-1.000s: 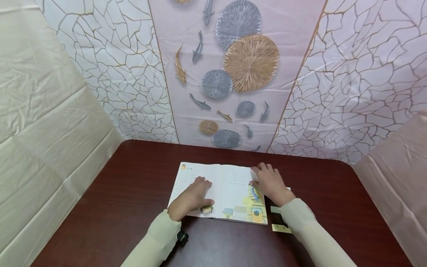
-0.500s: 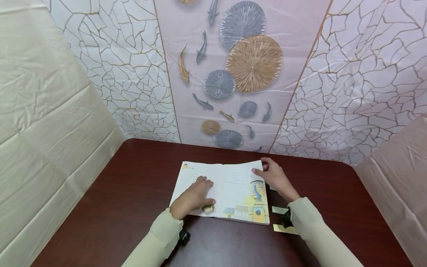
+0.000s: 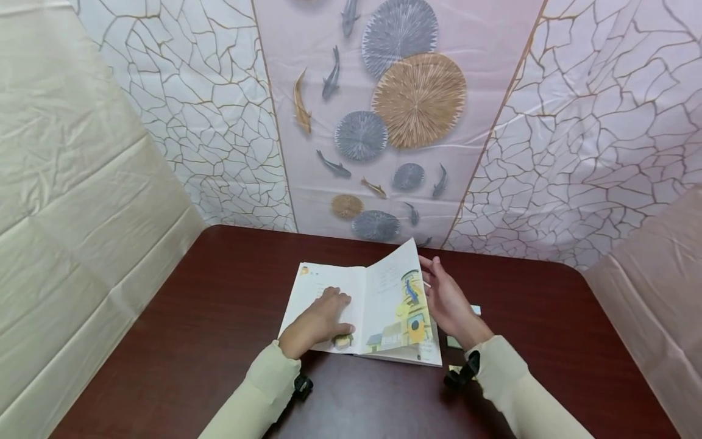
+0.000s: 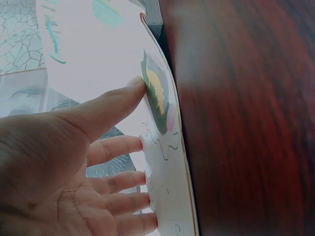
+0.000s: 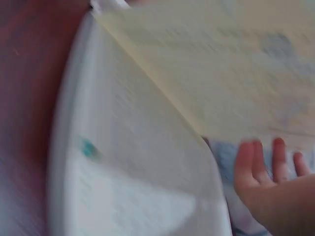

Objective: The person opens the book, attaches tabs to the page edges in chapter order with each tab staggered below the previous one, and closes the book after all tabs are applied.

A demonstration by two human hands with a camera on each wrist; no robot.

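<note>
An open book (image 3: 293, 305) with printed text and colourful pictures lies on the table. My left hand (image 3: 320, 320) rests on its left page, thumb and fingertips touching the paper near a small picture; the left wrist view shows the fingers (image 4: 120, 182) spread. The right-hand page (image 3: 384, 296) stands raised at a slant, its far corner highest. Behind the outer edge of that page is my right hand (image 3: 452, 308), palm turned toward it and fingers extended. In the right wrist view, blurred, the fingertips (image 5: 279, 152) meet the underside of the raised page (image 5: 197, 64).
Several small paper strips lie right of the book: a pale one (image 3: 475, 310), a greenish one (image 3: 453, 342) and a yellow one (image 3: 454, 369), partly covered by the right wrist. A patterned cloth (image 3: 378, 152) hangs behind the dark red table (image 3: 181, 341).
The right hand has gone from the far right corner of the page to behind it. That page has lifted and swung leftward, uncovering part of the page below. The left hand stays put.
</note>
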